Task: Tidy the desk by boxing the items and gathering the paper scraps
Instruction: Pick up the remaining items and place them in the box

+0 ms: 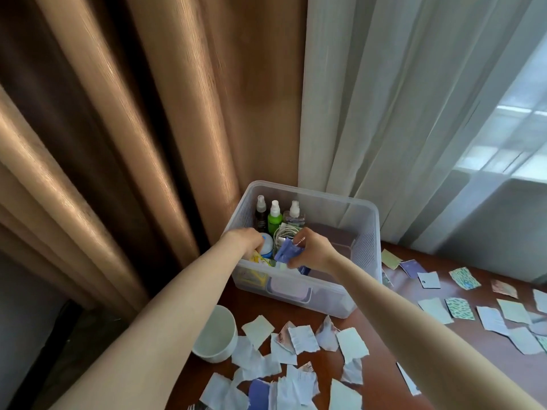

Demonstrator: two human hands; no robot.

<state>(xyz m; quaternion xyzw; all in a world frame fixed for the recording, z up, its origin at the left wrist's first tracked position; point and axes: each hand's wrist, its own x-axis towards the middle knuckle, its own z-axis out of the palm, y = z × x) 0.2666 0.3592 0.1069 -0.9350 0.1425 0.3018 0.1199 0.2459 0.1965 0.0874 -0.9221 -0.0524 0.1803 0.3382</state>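
Note:
A clear plastic box (367, 232) stands on the dark wooden desk (381, 374). Three spray bottles (274, 217) stand upright at its far left, with a coiled white cable (285, 232) in front of them. Both my hands are inside the box. My left hand (247, 239) grips a white and blue round container (267, 245) beside a yellow packet (257, 259). My right hand (310, 250) holds a purple-blue packet (285, 251). Several torn paper scraps (299, 344) lie scattered on the desk in front of the box and to its right.
A white empty bowl (216, 335) sits at the desk's left edge, near the box. Brown curtains (118, 143) hang behind and to the left; white sheer curtains (399, 113) cover a window on the right. The desk's left edge drops off to a dark floor.

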